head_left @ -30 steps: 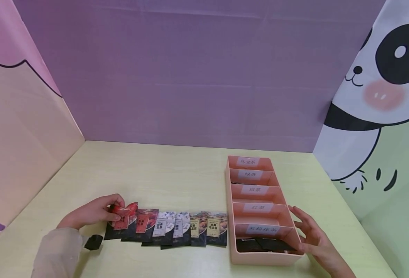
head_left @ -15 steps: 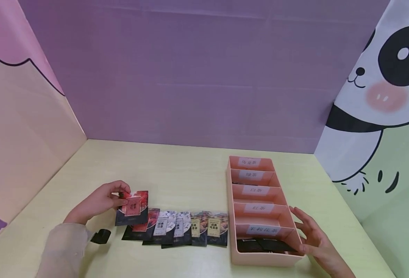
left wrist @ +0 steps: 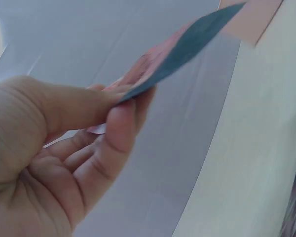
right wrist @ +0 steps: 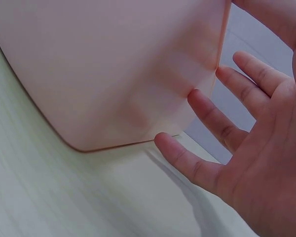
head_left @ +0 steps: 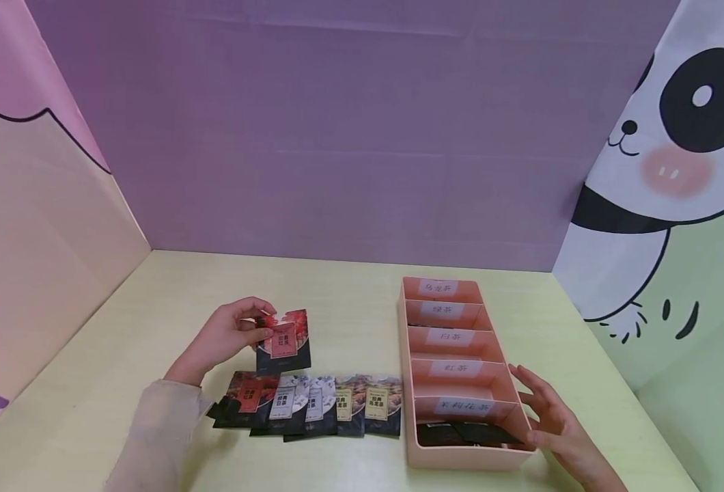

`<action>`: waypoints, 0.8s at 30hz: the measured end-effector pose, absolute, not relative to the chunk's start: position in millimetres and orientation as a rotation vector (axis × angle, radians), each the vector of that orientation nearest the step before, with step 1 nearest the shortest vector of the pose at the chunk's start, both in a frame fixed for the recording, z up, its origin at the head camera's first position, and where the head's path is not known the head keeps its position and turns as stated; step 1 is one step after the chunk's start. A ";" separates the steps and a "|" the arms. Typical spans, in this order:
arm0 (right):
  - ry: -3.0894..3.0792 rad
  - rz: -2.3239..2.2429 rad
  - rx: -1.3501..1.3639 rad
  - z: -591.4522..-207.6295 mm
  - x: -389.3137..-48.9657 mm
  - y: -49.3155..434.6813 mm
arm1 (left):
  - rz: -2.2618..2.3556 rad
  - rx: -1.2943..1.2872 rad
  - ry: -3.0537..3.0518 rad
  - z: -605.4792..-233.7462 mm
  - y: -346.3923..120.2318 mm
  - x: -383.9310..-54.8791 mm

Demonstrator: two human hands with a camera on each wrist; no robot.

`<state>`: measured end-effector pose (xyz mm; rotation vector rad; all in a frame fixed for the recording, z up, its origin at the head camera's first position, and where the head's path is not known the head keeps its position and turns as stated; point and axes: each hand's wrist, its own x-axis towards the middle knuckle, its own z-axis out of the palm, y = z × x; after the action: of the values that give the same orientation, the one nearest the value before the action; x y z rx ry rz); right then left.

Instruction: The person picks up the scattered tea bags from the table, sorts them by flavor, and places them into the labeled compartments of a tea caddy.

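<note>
In the head view my left hand [head_left: 229, 335] pinches a red-and-black tea sachet [head_left: 285, 342] by its upper left corner, raised above a row of sachets. The left wrist view shows thumb and fingers gripping the same sachet [left wrist: 187, 49] by its edge. Below it lie another red sachet [head_left: 249, 396], two white-patterned ones [head_left: 283, 403], and two with yellow labels [head_left: 383, 406], overlapping in a line. My right hand [head_left: 559, 430], fingers spread, rests its fingertips against the right side of a long pink divided box [head_left: 460, 459]; the right wrist view shows fingertips [right wrist: 197, 98] at its wall.
Handwritten labels mark the box's compartments. Dark sachets [head_left: 469, 434] lie in the nearest one, and a dark edge [head_left: 426, 325] shows in the second from the back. A purple panel [head_left: 350, 137] closes the table's back; printed panels stand at both sides.
My left hand has lifted the leftmost red sachet off the row and carried it up and to the right. The right hand stays at the box.
</note>
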<state>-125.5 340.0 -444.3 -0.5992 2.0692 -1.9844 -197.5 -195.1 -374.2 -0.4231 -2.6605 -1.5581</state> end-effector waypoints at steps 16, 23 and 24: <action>2.075 -1.965 -0.530 -443.4 -125.4 339.6 | -1.680 -0.515 -2.386 -352.4 -123.3 -198.4; 2.083 -1.970 -0.502 -441.9 -123.9 338.3 | -1.737 -0.658 -2.352 -344.4 -92.2 -200.2; 2.085 -1.975 -0.493 -441.6 -123.8 338.1 | -1.745 -0.690 -2.350 -342.7 -87.6 -200.1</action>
<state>-123.8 338.1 -441.6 -0.4934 2.0847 -1.9745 -200.1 -87.6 -342.7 -0.6897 -2.3503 -1.7455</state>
